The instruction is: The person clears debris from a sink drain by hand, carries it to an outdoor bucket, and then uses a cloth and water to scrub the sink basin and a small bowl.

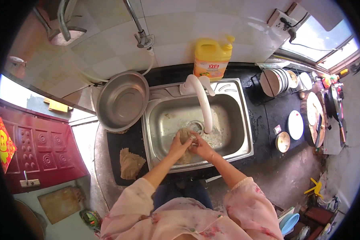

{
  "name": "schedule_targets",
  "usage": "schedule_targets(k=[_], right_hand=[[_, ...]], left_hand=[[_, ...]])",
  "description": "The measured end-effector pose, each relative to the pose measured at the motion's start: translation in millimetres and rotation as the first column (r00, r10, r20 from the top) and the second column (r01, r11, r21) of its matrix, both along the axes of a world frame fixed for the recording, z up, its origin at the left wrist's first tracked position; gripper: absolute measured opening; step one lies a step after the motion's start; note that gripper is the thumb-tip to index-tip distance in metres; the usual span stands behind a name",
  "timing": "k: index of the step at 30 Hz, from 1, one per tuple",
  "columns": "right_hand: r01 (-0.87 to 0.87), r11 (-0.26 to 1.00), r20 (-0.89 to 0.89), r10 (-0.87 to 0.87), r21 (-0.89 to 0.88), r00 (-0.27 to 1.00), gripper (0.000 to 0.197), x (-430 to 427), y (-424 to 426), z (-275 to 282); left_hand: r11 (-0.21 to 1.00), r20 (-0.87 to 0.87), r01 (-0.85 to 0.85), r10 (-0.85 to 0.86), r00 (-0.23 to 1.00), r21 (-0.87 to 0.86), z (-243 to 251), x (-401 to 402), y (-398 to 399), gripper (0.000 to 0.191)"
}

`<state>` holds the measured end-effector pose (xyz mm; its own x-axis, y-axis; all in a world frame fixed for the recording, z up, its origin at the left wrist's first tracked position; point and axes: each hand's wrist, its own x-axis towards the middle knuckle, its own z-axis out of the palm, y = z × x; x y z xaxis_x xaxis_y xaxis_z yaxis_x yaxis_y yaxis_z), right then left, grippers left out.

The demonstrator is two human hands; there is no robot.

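Over the stainless steel sink, my left hand grips a wet, brownish cloth. My right hand meets it from the right, its fingers bent against the same cloth; part of the cloth is hidden by the fingers. Both hands are just in front of the drain. The white curved faucet reaches over the basin, its spout end just beyond my right hand. Some water lies on the basin floor. Left of the sink, a crumpled brown cloth lies on the black countertop.
A steel basin stands at the sink's left rim. Behind the sink is a yellow detergent jug. To the right are a rack of plates, a white plate, a small bowl and a round wooden chopping board with a knife.
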<state>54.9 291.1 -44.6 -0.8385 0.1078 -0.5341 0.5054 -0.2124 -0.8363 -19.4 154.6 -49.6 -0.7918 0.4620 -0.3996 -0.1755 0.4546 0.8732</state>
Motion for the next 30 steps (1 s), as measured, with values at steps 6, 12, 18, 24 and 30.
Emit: schedule_targets(k=[6,12,18,24,30], right_hand=[[-0.142,0.917,0.034,0.139,0.374,0.990,0.044,32.8,35.1,-18.0],[-0.005,0.942,0.013,0.000,0.334,1.000,0.029,44.2,59.0,-21.0],[-0.017,0.994,0.340,-0.020,0.104,0.940,0.033,33.8,65.4,-34.4],[0.274,0.942,-0.029,-0.274,0.195,0.961,0.042,22.0,76.3,-41.7],[0.270,0.411,-0.365,0.172,0.871,0.915,0.046,-22.9,133.9,15.3]], left_hand=[[0.952,-0.213,0.114,-0.178,0.961,-0.283,-43.0,-46.8,15.9,0.054],[0.570,-0.626,-0.319,-0.495,0.603,-0.757,-112.2,-98.3,27.0,0.031],[0.927,-0.292,0.327,-0.369,0.882,-0.184,-129.4,-26.2,59.6,0.050],[0.949,0.555,-0.051,-0.139,0.820,0.312,-41.4,-0.1,105.5,0.047],[0.946,0.597,-0.134,-0.074,0.799,0.297,-0.7,-4.8,99.2,0.054]])
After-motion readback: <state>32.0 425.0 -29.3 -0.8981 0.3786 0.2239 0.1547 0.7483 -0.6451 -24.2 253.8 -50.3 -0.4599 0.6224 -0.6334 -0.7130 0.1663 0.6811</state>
